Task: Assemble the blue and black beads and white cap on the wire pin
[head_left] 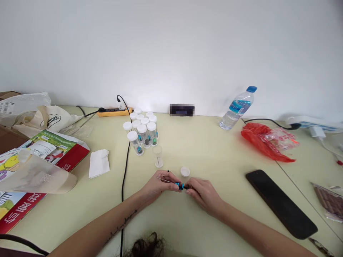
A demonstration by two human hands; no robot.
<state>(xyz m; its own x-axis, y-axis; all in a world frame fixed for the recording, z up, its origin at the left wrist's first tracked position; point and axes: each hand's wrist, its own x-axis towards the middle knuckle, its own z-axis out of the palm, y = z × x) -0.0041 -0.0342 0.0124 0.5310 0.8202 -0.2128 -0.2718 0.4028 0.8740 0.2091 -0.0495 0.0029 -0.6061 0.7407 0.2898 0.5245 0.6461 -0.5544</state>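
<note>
Between my two hands is a small blue-and-black part (181,186), too small to identify. My left hand (160,184) pinches its blue end between thumb and fingers. Thin pale wire-like pieces (161,176) stick out from the same hand, and a small black tip shows above its fingers. At the black end, the fingertips of my right hand (205,192) close on the part. Just beyond my hands stand an uncapped clear tube (158,157) with a thin dark piece inside and a loose white cap (185,171).
Several white-capped clear tubes (139,144) stand behind, left of centre. A black cable (124,178) crosses the table. Folded white paper (99,163) and a frosted container (50,176) lie left. At right are a water bottle (235,109), a red plastic bag (261,142) and a dark phone-shaped slab (281,203).
</note>
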